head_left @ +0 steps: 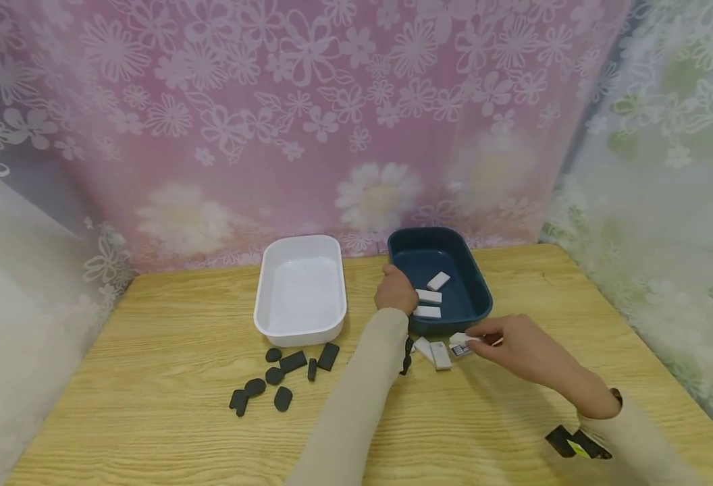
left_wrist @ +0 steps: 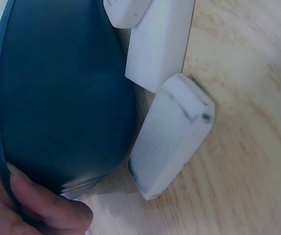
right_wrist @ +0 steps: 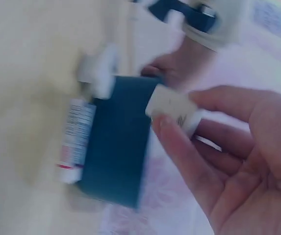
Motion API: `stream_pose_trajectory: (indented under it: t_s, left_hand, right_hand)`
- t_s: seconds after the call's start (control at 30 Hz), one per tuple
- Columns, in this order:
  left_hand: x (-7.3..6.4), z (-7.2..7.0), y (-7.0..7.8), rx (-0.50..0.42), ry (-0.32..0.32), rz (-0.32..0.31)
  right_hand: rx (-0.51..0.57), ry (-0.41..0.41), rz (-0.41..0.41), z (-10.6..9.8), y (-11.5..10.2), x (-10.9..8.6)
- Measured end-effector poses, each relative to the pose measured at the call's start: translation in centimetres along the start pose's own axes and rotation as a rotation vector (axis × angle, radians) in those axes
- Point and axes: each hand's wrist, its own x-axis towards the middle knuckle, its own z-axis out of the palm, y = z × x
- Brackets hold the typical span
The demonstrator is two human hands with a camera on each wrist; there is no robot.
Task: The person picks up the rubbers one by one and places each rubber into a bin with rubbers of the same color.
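Observation:
My left hand [head_left: 395,291] grips the left rim of a dark blue plastic basin [head_left: 467,290], its thumb and fingers on either side of the edge in the left wrist view. Three white erasers [head_left: 429,296] lie inside the basin. My right hand [head_left: 517,351] is at the basin's front right corner and pinches a white eraser [right_wrist: 172,105] between thumb and fingers. Just below lies an eraser with a printed sleeve [right_wrist: 75,137], against the basin's front. Beside it on the table, a scuffed white eraser [left_wrist: 172,137] leans close to another white eraser [left_wrist: 160,44].
To the left stands a white plastic basin [head_left: 298,339] with a bare floor. In front of it, several small black pieces [head_left: 293,362], some rectangular and some rounded, are scattered on the wooden table [head_left: 168,364]. A floral curtain [head_left: 241,169] hangs behind the table.

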Motion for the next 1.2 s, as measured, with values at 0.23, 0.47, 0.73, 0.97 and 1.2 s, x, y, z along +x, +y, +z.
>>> stream_pose_trajectory:
  t_s: [0.23,0.47,0.73,0.97,1.2]
  left_hand:
    - [0.7,0.4,-0.2,0.037,-0.001,-0.007]
    - [0.4,0.3,0.1,0.04,0.011,-0.011]
    - [0.4,0.9,0.6,0.065,-0.01,-0.019]
    - [0.6,0.8,0.4,0.051,-0.003,-0.025]
    - [0.9,0.6,-0.2,0.053,0.015,-0.032]
  right_hand:
    - [-0.04,0.096,0.003,-2.2,0.3,2.3]
    - [-0.227,0.088,-0.005,-1.0,2.4,6.9]
    - [-0.308,0.114,0.023,0.1,3.4,9.8]
    - [-0.34,0.078,0.111,0.9,3.5,11.2]
    - [-0.335,0.013,0.093,1.8,3.5,12.0]
